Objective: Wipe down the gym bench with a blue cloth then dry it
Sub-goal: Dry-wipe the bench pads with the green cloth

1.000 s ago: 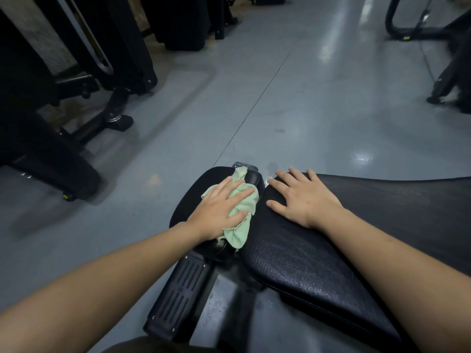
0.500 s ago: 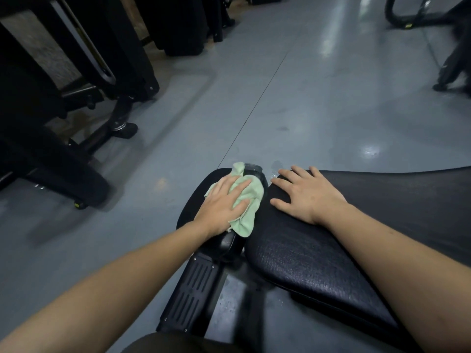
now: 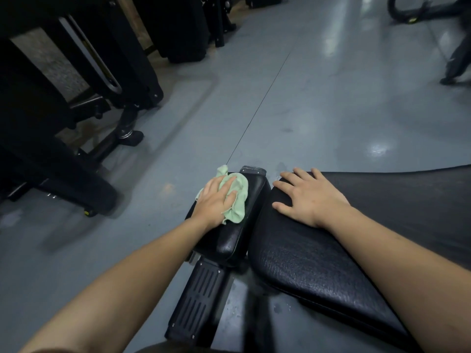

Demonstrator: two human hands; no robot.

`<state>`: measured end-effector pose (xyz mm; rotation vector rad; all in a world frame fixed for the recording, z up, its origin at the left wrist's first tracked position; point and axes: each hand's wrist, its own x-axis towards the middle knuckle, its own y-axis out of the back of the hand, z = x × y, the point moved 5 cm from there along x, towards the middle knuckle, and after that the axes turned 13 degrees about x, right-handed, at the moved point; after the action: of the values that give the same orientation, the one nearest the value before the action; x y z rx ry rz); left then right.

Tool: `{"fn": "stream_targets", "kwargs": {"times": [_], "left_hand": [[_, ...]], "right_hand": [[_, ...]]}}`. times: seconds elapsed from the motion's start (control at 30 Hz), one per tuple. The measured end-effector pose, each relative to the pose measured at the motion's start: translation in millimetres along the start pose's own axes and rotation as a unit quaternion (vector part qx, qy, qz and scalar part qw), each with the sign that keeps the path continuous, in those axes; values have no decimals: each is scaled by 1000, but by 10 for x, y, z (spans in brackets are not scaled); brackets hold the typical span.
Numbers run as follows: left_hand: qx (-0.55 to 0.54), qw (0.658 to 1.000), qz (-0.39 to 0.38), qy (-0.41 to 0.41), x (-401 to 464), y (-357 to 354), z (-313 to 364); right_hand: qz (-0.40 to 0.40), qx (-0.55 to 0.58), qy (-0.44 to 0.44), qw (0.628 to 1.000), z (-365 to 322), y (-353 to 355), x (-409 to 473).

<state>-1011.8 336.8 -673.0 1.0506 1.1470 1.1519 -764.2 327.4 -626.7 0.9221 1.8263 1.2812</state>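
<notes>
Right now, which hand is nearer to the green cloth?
Left. The left hand presses on the green cloth atop the small pad; the right hand rests apart on the large bench pad.

Looking down now, I've got two bare forearms running in from the near edge, no sleeves showing anywhere along them. The left hand (image 3: 215, 201) and right hand (image 3: 309, 197) are both bare too: no gloves, rings, watch or wristbands that I can make out. Nails look short and plain.
</notes>
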Motion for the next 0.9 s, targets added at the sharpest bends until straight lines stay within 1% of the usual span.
{"fn": "stream_targets", "kwargs": {"times": [0.17,0.43,0.5,0.6,0.77,0.9], "left_hand": [[7,1000,-9,-2,-62,19,-43],[-13,1000,14,24,-921,-99,-221],[-16,999,17,29,-1005,-103,-246],[-26,999,5,40,-857,-93,-293],[-50,995,-24,78,-306,-49,-470],[-70,994,-8,85,-197,-72,-506]], "right_hand": [[3,7,2,1000,18,2,13],[8,3,3,1000,12,17,-8],[8,1,4,1000,8,13,1],[6,0,3,1000,12,9,1],[6,3,3,1000,17,6,8],[9,3,7,1000,30,-2,19]]}}
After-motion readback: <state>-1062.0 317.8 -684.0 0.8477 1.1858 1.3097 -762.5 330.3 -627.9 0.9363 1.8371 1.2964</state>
